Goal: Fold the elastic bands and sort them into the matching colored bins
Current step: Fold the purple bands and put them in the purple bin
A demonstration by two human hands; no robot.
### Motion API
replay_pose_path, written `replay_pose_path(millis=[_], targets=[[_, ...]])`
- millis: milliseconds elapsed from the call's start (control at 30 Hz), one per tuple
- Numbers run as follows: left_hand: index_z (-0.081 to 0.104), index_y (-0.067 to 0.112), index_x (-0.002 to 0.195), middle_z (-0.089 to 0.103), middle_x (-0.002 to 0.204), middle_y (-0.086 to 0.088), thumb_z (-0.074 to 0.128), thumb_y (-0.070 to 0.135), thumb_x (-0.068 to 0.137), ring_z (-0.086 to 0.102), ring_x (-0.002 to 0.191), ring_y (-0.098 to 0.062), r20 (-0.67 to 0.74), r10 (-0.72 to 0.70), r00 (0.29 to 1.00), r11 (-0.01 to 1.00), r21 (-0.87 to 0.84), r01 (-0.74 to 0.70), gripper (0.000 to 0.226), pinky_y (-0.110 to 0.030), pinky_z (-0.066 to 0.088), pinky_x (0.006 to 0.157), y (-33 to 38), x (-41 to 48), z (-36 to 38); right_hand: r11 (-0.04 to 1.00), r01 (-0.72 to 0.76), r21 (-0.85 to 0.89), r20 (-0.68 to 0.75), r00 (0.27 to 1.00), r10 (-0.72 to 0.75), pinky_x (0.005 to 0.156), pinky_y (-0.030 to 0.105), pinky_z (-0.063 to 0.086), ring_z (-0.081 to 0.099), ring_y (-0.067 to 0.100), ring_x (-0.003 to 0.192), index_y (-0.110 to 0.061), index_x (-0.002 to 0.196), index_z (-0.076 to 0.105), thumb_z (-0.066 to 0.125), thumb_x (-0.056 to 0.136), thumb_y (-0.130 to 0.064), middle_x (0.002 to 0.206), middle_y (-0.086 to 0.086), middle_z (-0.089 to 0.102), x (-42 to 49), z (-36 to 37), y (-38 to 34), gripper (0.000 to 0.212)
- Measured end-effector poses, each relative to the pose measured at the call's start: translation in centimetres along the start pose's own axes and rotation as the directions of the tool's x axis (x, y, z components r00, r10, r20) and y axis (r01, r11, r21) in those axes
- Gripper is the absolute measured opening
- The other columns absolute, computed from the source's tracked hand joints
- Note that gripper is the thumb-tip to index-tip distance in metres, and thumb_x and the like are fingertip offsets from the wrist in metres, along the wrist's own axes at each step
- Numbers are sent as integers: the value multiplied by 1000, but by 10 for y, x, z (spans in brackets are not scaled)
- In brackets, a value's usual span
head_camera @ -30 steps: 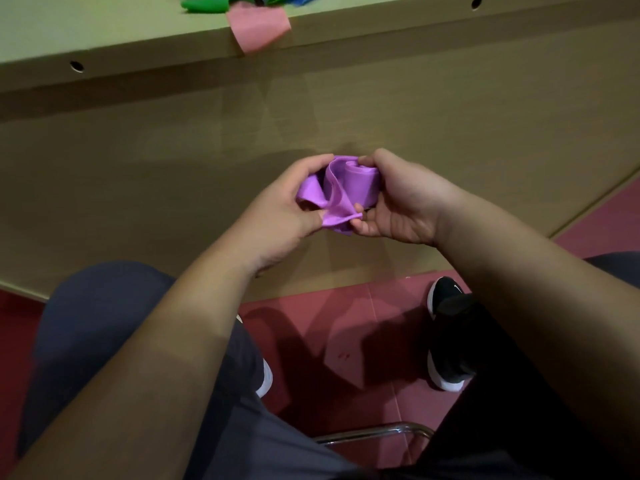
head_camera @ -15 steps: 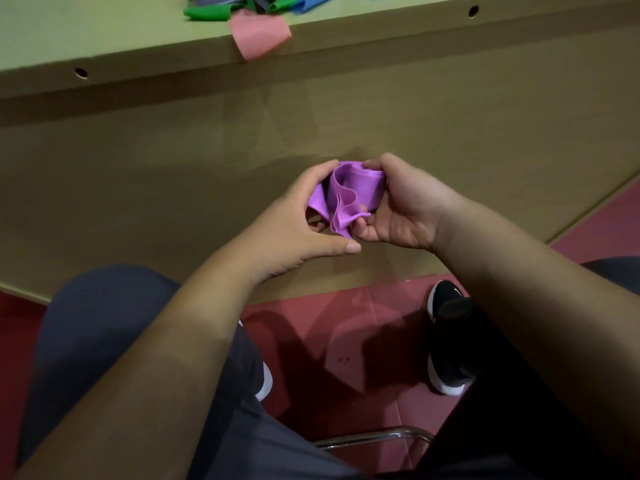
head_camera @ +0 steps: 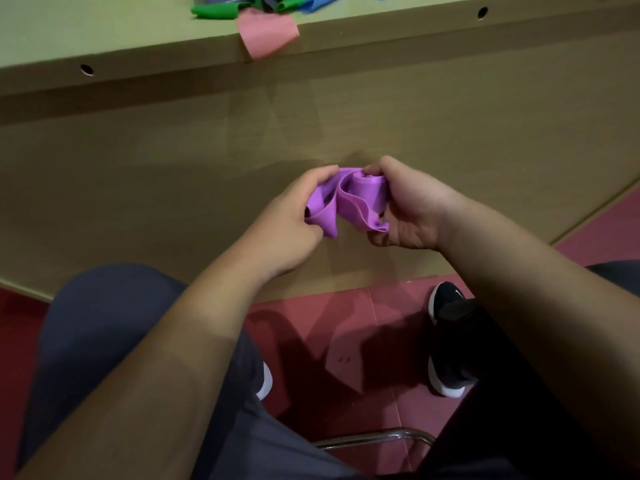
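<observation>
A soft purple band held crumpled between two hands, in front of the counter's near face.

The purple band (head_camera: 349,202) is thin, smooth, rubbery sheet, gathered into loose wavy loops with its layered edges turned up towards the camera. The bundle's long axis runs left to right between the hands. The left hand (head_camera: 287,223) pinches the left fold with curled fingers and thumb, and the right hand (head_camera: 412,209) curls its fingers round the rolled right end. Half a second ago the left thumb stretched under the band towards the right hand. Now it is drawn back against the left fold, and the band's lower right edge sags free. On the far, matte counter (head_camera: 104,32) lie a flat pink band (head_camera: 268,31) hanging over the edge, a rolled green band (head_camera: 214,11) and a blue band (head_camera: 320,1).
</observation>
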State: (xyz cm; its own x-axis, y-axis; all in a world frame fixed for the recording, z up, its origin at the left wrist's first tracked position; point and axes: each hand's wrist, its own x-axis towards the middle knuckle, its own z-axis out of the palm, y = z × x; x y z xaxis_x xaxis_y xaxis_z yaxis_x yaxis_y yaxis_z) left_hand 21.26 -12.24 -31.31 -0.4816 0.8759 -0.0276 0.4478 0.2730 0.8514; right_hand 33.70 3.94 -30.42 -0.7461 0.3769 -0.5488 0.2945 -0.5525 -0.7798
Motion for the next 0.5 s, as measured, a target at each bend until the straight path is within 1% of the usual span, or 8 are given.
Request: replay_pose_path(millis=[67, 100, 167, 233, 300, 367, 433, 500], targets=[[52, 40, 151, 62, 140, 13, 53, -17, 78, 60, 87, 13, 5, 11, 1000, 999, 30, -11, 92, -9, 47, 75, 0, 0, -5, 999, 17, -33, -40, 999, -18, 46, 20, 38, 55, 16, 46, -20, 90, 60, 46, 102, -31, 68, 3, 55, -2, -2, -2, 21], [53, 40, 150, 60, 142, 13, 51, -17, 77, 60, 93, 12, 11, 20, 1000, 999, 49, -20, 93, -6, 44, 76, 0, 0, -8, 999, 23, -48, -54, 998, -25, 46, 20, 41, 59, 16, 47, -19, 92, 62, 47, 102, -30, 69, 4, 60, -2, -3, -3, 21], [51, 42, 152, 54, 148, 12, 53, -16, 76, 59, 115, 4, 49, 31, 998, 997, 74, -34, 96, -8, 45, 88, -2, 1, -13, 998, 24, -61, -60, 998, -28, 53, 22, 48, 68, 18, 59, -19, 99, 66, 49, 100, -29, 81, 6, 68, -2, -4, -2, 20], [45, 38, 156, 48, 152, 9, 58, -6, 76, 52, 132, -3, 108, 27, 994, 993, 107, -38, 93, -8, 40, 102, -3, 2, -15, 997, 21, -71, -67, 997, -25, 54, 25, 52, 68, 20, 63, -19, 106, 67, 51, 99, -30, 89, 8, 66, -1, -3, -1, 21], [39, 34, 160, 44, 152, 7, 66, 11, 75, 48, 135, -5, 143, 15, 990, 989, 143, -35, 92, -13, 37, 109, 0, 0, -12, 998, 22, -65, -69, 997, -26, 57, 32, 59, 69, 21, 60, -18, 114, 66, 51, 100, -29, 88, 10, 66, -1, -2, 0, 23], [36, 30, 162, 42, 154, 4, 81, 22, 80, 45, 139, -5, 119, 47, 992, 976, 204, -71, 94, -15, 33, 115, 0, -2, -6, 997, 24, -76, -47, 999, -28, 64, 39, 61, 72, 27, 66, -16, 116, 66, 50, 101, -29, 92, 13, 69, -1, -1, 0, 26], [35, 29, 162, 42, 154, 4, 88, 30, 80, 43, 141, -5, 54, 103, 993, 954, 277, -114, 97, -14, 31, 114, -1, -3, 2, 993, 32, -118, -62, 997, -40, 62, 33, 55, 71, 25, 63, -17, 112, 67, 50, 101, -32, 93, 14, 69, -4, 0, -1, 25], [37, 32, 152, 46, 148, 5, 87, 37, 78, 50, 134, -9, -34, 137, 990, 948, 295, -121, 90, -26, 42, 109, 0, -4, 10, 989, 35, -145, -101, 994, -50, 54, 26, 50, 66, 21, 54, -19, 108, 67, 50, 102, -33, 88, 13, 69, -5, 1, -2, 23]])
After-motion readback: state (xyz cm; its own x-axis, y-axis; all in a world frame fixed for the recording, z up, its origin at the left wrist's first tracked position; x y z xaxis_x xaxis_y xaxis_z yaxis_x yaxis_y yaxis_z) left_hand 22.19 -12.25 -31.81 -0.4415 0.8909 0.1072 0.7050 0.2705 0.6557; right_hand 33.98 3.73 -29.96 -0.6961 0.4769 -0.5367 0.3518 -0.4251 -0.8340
